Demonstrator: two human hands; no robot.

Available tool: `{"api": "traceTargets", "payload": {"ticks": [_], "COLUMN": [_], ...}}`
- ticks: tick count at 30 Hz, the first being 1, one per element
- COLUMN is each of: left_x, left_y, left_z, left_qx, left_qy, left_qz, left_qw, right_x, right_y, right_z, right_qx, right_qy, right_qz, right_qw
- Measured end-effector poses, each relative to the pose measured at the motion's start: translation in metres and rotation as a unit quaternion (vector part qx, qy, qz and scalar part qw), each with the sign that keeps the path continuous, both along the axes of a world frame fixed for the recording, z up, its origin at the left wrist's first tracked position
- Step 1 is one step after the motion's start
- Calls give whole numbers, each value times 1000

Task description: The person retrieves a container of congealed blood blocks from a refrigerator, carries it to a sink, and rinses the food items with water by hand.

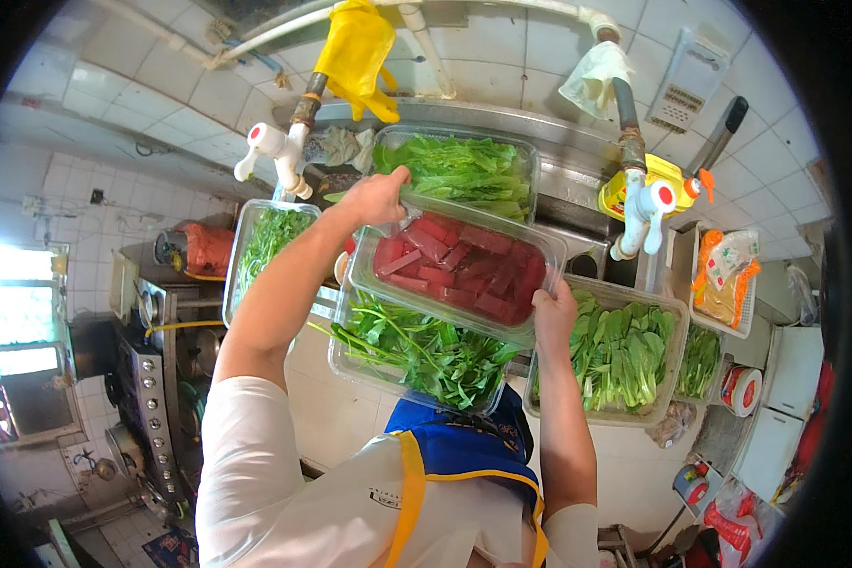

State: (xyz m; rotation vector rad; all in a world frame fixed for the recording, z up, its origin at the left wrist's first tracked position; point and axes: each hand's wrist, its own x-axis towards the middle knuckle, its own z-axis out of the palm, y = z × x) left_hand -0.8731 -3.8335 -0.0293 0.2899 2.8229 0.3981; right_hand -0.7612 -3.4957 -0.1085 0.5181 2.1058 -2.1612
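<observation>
Both my hands grip a clear plastic tub [461, 323] that tilts slightly down to the right. Dark red blocks [461, 266], which look like blood curd, sit in reddish liquid inside it. My left hand [378, 197] holds the far left corner. At the right end, my right hand [556, 312] has its thumb over the rim. Behind the tub is a clear container of long leafy greens [461, 167], partly covered by it. Closer to my body, a container of stemmed leafy greens [426, 355] lies partly beneath the tub in view.
A container of bok choy [621, 355] stands at right, one of fine greens [273, 238] at left. White taps [284, 156] [642, 209] project over the metal sink [575, 184]. A yellow bottle [653, 188] stands behind the right tap. A gas stove [153, 405] is far left.
</observation>
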Motion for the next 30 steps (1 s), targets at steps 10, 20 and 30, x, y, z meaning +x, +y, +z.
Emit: {"api": "traceTargets", "payload": {"ticks": [10,20,30], "left_x": [76,136,139], "left_y": [11,11,113], "left_z": [-13,-87,-60], "left_qx": [45,297,336], "left_qy": [-1,122,109], "left_qz": [353,617,712], "left_qw": [935,719,607], "right_x": [3,13,31], "right_y": [-8,-17,-26], "right_z": [-3,6,12], "right_qx": [-59,-80,-98], "right_qy": [-19,7,8], "right_qz": [-61,-75,-54], "right_qw": [996,994,994]}}
